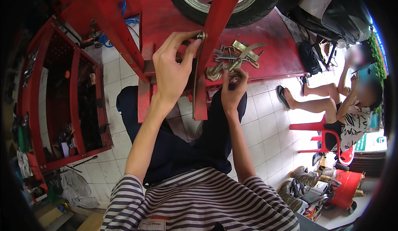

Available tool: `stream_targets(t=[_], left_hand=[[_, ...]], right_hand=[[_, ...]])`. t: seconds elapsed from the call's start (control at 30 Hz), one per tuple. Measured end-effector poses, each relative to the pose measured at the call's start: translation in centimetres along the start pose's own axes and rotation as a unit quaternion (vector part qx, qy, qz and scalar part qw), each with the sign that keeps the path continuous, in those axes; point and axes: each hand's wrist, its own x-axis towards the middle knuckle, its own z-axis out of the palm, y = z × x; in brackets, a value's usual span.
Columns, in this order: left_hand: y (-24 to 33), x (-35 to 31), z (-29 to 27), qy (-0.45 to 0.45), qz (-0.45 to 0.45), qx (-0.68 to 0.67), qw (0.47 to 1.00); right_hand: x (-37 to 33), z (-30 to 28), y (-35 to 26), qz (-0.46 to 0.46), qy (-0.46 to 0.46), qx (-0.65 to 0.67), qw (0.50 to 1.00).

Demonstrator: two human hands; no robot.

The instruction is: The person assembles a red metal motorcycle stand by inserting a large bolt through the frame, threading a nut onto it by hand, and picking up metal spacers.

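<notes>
My left hand [172,61] is raised against the left side of a slanting red steel post [215,21]. Its thumb and forefinger pinch a small metal bolt [200,35] at the post's edge. Lower and to the right, my right hand [233,92] has its fingers curled at the near edge of the red platform [277,52]. What those fingers hold, if anything, is hidden. Just beyond them lies a pile of loose metal parts, with a wrench [236,59], a yellowish metal bracket [242,47] and thick bolts or fittings [214,72].
A wheel with a tyre [265,9] stands on the platform behind the post. To the left is a red shelf frame [76,102]; blue hose [123,7] hangs nearby. At right, a person [348,110] sits on a red plastic chair [311,126], near motor parts [304,177].
</notes>
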Motion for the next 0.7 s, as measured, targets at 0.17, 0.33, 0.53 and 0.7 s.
stream_targets(t=[0.17, 0.33, 0.53, 0.7], left_hand=[[-0.8, 0.7, -0.6, -0.024, -0.02, -0.013, 0.999], [-1.3, 1.8, -1.4, -0.062, -0.01, -0.018, 0.998], [-1.4, 1.9, -1.7, -0.007, -0.093, -0.078, 0.993], [0.5, -2.2, -4.0, -0.048, -0.109, -0.075, 0.99]], right_hand=[[-0.3, 0.0, 0.2, 0.021, 0.02, 0.029, 0.999], [-0.4, 0.0, 0.3, 0.03, 0.01, 0.044, 0.999], [-0.3, 0.1, 0.4, 0.027, 0.017, 0.039, 0.999], [0.1, -1.1, -2.2, -0.084, -0.018, 0.013, 0.996]])
